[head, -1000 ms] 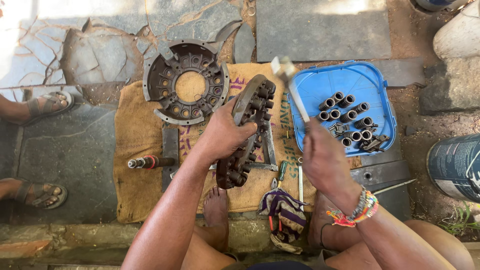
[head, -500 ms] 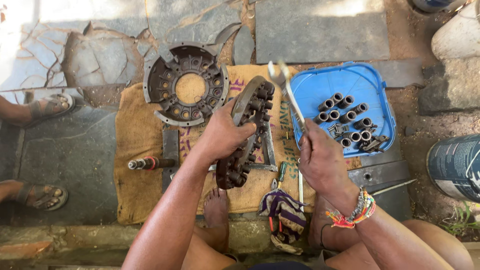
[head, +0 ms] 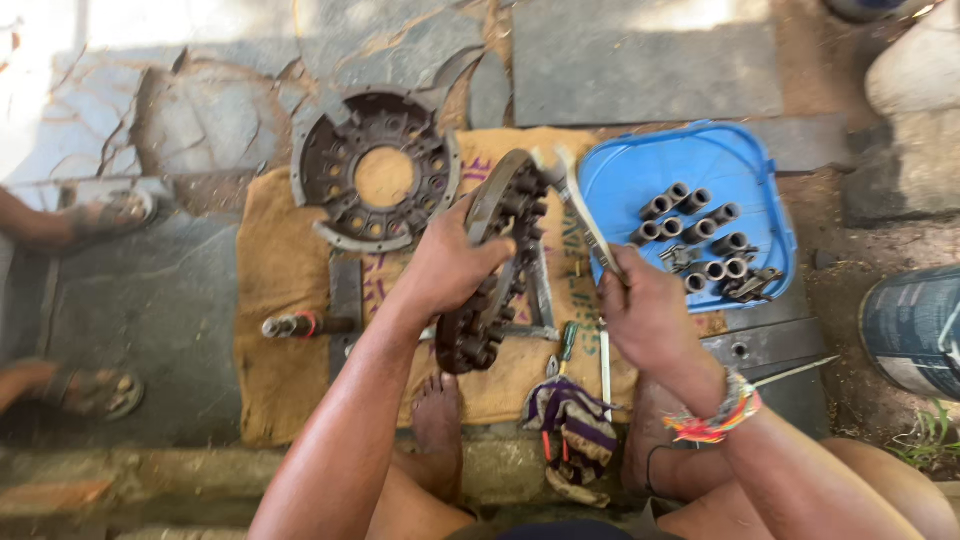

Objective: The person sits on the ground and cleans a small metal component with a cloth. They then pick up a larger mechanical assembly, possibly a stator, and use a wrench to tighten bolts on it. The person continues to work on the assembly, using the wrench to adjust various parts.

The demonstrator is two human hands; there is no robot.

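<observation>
My left hand (head: 452, 268) grips a round, dark metal clutch plate (head: 497, 260) and holds it upright on its edge over a burlap sack (head: 285, 290). My right hand (head: 645, 312) is closed around the handle of an open-ended spanner (head: 572, 200), whose head rests against the plate's upper rim. A round metal clutch cover (head: 375, 170) lies flat on the sack to the upper left of the plate.
A blue plastic tray (head: 620, 175) holding several short metal tubes (head: 690, 235) and small parts sits to the right. A cloth rag (head: 570, 425), a screwdriver (head: 300, 325) and flat metal bars lie on the sack. Another person's sandalled feet (head: 105, 215) are at the left. A drum (head: 915, 330) stands at the right edge.
My right hand has lowered the spanner from above the tray down and left, so its head now meets the plate's rim. My left hand keeps the plate upright.
</observation>
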